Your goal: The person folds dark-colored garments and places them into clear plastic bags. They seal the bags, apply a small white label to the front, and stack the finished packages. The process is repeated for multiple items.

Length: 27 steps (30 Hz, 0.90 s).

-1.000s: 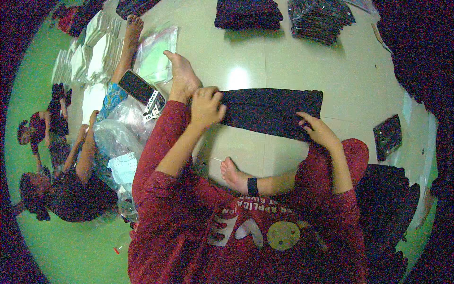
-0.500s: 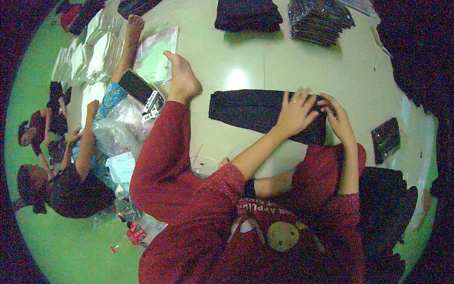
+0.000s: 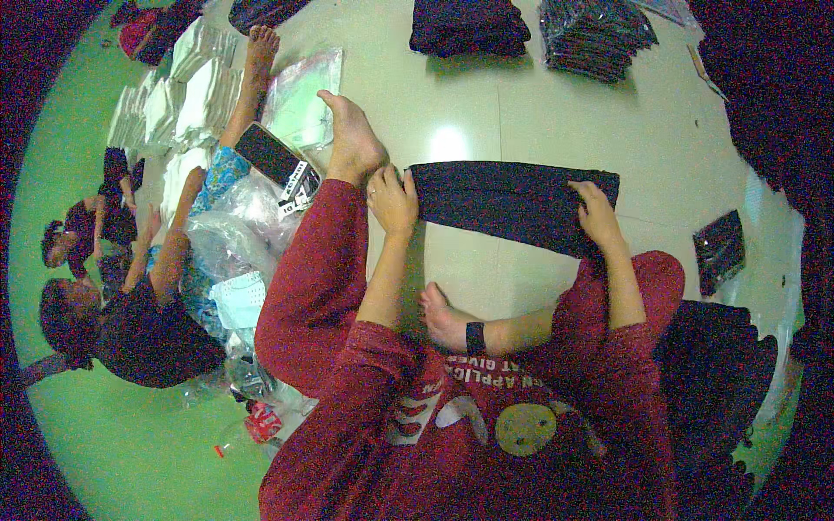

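Note:
A folded black garment [image 3: 508,201], long and flat and perhaps trousers, lies on the floor before my legs, narrower at its left end. My left hand [image 3: 393,204] is at that narrow end, fingers stretched out and slightly apart beside the cloth's edge; whether the fingertips pinch it is hard to see. Toward the wide end, my right hand [image 3: 598,217] rests on the cloth with its fingers loosely spread.
Black garment stacks [image 3: 469,28] and bagged dark packs [image 3: 598,39] stand at the back. A flat black packet [image 3: 719,252] lies right, above a dark cloth pile [image 3: 717,373]. Leftward are clear plastic bags [image 3: 228,227], a phone [image 3: 274,154], white stacks [image 3: 207,95] and a seated co-worker [image 3: 148,334].
My left hand has moved from the garment's right part to its left end. My right hand has come down onto the cloth from its right corner. The view has shifted slightly.

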Motion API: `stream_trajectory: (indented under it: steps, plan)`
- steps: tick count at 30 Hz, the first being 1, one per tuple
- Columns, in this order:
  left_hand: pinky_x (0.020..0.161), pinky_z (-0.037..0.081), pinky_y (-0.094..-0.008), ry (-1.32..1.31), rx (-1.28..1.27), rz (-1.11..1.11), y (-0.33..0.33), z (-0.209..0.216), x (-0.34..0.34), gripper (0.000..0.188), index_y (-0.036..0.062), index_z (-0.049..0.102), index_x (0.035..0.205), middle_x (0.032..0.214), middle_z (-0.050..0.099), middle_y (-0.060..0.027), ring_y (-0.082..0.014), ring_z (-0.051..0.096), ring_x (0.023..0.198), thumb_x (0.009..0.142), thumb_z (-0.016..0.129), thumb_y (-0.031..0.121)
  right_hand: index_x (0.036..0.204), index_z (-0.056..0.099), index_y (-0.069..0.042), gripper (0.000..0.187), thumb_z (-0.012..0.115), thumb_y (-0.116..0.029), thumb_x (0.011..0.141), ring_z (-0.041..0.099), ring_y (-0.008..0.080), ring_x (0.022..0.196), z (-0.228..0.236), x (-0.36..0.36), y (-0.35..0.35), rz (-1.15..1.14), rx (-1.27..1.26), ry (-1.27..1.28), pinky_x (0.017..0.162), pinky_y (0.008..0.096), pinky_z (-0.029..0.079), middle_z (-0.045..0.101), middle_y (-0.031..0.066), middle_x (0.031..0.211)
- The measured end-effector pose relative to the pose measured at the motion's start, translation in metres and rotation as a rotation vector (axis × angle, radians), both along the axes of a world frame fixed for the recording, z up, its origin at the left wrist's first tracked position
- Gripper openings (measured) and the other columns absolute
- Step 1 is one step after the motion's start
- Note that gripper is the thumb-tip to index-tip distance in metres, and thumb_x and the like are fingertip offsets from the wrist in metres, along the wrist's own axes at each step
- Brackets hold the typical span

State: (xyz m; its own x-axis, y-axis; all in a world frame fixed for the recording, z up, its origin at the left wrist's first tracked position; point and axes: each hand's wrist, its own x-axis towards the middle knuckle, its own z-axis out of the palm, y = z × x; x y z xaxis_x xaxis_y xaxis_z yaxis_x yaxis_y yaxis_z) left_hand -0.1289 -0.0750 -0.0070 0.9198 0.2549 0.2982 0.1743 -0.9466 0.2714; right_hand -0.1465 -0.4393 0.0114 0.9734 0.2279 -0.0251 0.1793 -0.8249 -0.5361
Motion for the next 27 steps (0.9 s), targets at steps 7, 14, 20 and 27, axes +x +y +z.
stream_trajectory:
  steps: [7, 14, 20, 27]
  plan:
    - [0.07, 0.042, -0.0419, 0.036, -0.066, 0.044, -0.025, 0.004, -0.003, 0.038, 0.0013, 0.053, 0.086, 0.087, 0.054, -0.0157, -0.0329, 0.053, 0.082, 0.077, 0.06, 0.038, 0.121, 0.043, -0.006, 0.047, 0.05, 0.003, 0.075, 0.049, 0.028, 0.106, 0.003, 0.003, -0.003, 0.009, 0.057, 0.071, 0.093, 0.0351, 0.037, 0.052, 0.0139, 0.112]
    - [0.062, 0.043, -0.0354, 0.034, -0.576, -0.107, -0.071, 0.069, 0.004, 0.03, 0.001, 0.045, 0.079, 0.069, 0.052, -0.0143, -0.0255, 0.052, 0.063, 0.078, 0.062, 0.025, 0.126, 0.04, -0.014, 0.042, 0.046, -0.008, 0.085, 0.056, 0.0258, 0.097, 0.057, 0.016, -0.065, -0.289, 0.357, 0.131, 0.085, 0.0335, 0.043, 0.058, 0.0117, 0.107]
    - [0.056, 0.044, -0.0303, 0.22, -1.034, -0.381, -0.221, 0.108, -0.016, 0.033, 0.0015, 0.041, 0.087, 0.072, 0.052, -0.0107, -0.0186, 0.054, 0.059, 0.082, 0.059, 0.029, 0.127, 0.04, -0.015, 0.048, 0.045, 0.0, 0.082, 0.055, 0.0158, 0.085, 0.067, 0.011, -0.086, -0.365, 0.435, 0.038, 0.079, 0.0276, 0.043, 0.06, 0.0069, 0.102]
    - [0.072, 0.041, -0.0334, 0.021, -0.842, -0.357, -0.238, 0.081, -0.013, 0.022, -0.0002, 0.046, 0.091, 0.083, 0.051, -0.0138, -0.0232, 0.05, 0.078, 0.084, 0.054, 0.018, 0.127, 0.039, -0.012, 0.047, 0.046, -0.001, 0.082, 0.055, 0.0145, 0.08, 0.072, 0.006, -0.093, -0.398, 0.543, 0.013, 0.076, 0.027, 0.044, 0.06, 0.0078, 0.101]
